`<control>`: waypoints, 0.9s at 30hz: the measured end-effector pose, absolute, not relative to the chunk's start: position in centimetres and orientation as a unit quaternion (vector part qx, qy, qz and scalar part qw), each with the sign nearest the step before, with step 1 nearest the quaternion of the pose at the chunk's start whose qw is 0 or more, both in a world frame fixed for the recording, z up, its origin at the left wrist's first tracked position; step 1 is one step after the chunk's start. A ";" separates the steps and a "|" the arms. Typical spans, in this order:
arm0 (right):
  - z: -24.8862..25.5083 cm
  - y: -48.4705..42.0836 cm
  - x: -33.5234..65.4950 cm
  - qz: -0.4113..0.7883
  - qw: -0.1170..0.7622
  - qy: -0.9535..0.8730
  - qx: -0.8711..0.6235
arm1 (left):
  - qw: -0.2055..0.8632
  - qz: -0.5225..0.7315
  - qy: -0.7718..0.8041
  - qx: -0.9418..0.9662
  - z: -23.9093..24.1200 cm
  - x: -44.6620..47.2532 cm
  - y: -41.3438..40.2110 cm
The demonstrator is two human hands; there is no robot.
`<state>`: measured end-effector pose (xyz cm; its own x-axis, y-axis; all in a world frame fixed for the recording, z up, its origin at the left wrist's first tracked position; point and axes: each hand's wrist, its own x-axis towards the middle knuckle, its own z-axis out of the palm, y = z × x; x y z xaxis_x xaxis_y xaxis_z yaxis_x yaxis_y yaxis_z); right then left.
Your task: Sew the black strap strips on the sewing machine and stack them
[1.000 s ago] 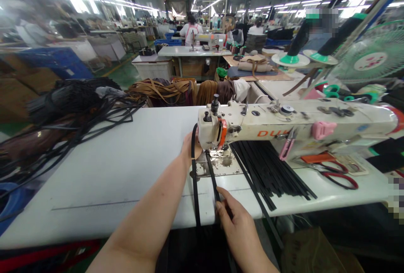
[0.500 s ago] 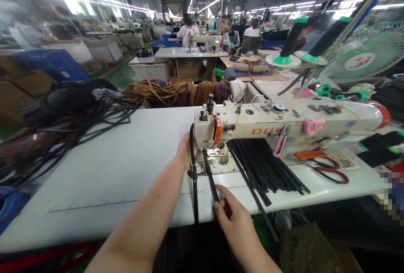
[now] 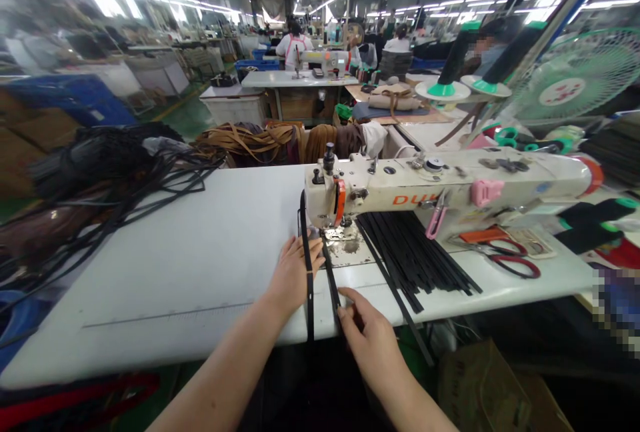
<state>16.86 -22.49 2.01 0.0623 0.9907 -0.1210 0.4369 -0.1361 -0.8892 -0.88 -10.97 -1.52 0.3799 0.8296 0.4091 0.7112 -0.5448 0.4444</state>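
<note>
Right hand (image 3: 367,329): thumb and index finger pinched together on a narrow black strap (image 3: 331,279), close to the near edge of the white table (image 3: 215,245). Left hand (image 3: 293,275): fingers stretched out and slightly apart, laid low near the machine's metal plate (image 3: 355,252), apparently clamped on nothing; tips close beside the strap, contact hard to tell. Over the back of these fingers, a second black length (image 3: 311,309), running down to the table edge. Impossible to tell if one piece or two.

Straight ahead of the right fingertips, far part of the strap at the presser foot (image 3: 341,235) of a sewing machine (image 3: 450,182). Seemingly partway through: far part already at the foot, stretch back to the right fingers probably left to feed. Stitches too small to make out.

Right of the fingers, under the machine's arm, a bundle of black strips (image 3: 420,259), finished or waiting, unclear; farther right, red-handled scissors (image 3: 515,265). Well left of the fingers, tangled black cords (image 3: 105,159). Far ahead, a person in white (image 3: 295,45).
</note>
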 end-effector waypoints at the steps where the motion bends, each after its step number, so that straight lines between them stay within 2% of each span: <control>1: 1.9 -22.5 16.9 0.393 0.349 -0.558 -0.642 | 0.098 0.299 0.472 0.824 -1.4 -0.8 -11.0; 27: 0.7 -21.8 17.2 0.453 0.367 -0.495 -0.644 | 0.131 0.294 0.488 0.811 -1.0 -0.6 -10.9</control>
